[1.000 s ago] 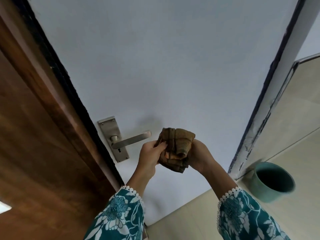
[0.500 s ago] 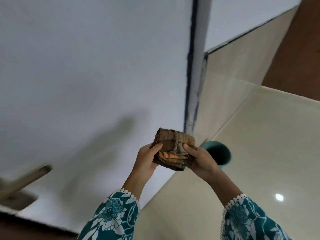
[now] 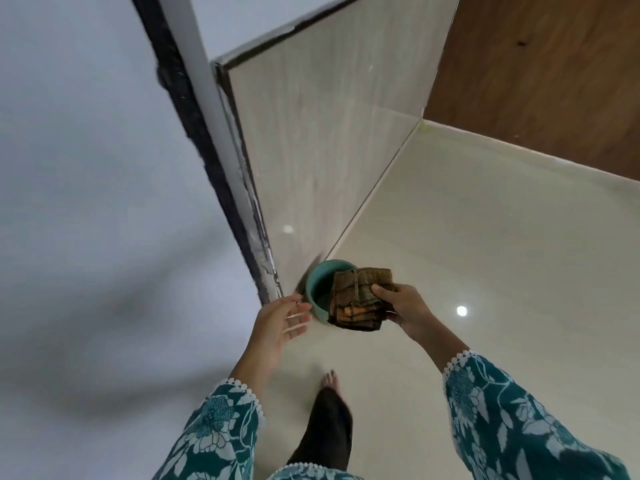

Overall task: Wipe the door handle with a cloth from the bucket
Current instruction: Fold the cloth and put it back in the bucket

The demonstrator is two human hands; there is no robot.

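While the right hand (image 3: 403, 308) grips the folded cloth (image 3: 360, 299) above the bucket (image 3: 317, 289), left hand (image 3: 277, 323) spread wide, holding nothing.

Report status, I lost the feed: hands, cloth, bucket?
Right hand grips folded brown cloth above teal bucket. Left hand open, empty. Door handle out of view. Nothing blocking.

We see a big white door (image 3: 86, 168) on the left with a dark edge. Past it stands a shiny cream tiled wall (image 3: 329, 133). The cream floor (image 3: 485, 237) shines with small light spots. Far right is brown wood (image 3: 554, 64).
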